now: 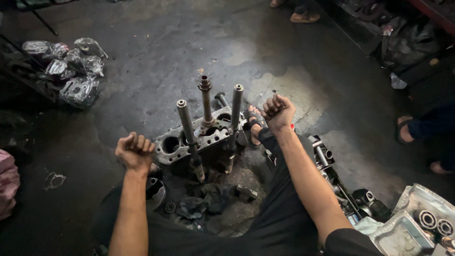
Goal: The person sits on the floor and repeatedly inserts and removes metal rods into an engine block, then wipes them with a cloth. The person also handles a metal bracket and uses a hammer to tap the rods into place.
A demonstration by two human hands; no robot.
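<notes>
Clenching both hands into empty fists, you are holding your left hand [135, 150] just left of the engine block [199, 137] and your right hand [278, 112] just right of it. That block is sitting on the dark floor [156, 57] between your knees, three long studs [205, 102] standing up from it.

You see a dull, greasy cast-metal engine block [196, 140] with matt steel studs [189, 137], on rough, oil-stained concrete floor [156, 52]; glossy crinkled plastic bags [71, 66] lie nearby.
</notes>
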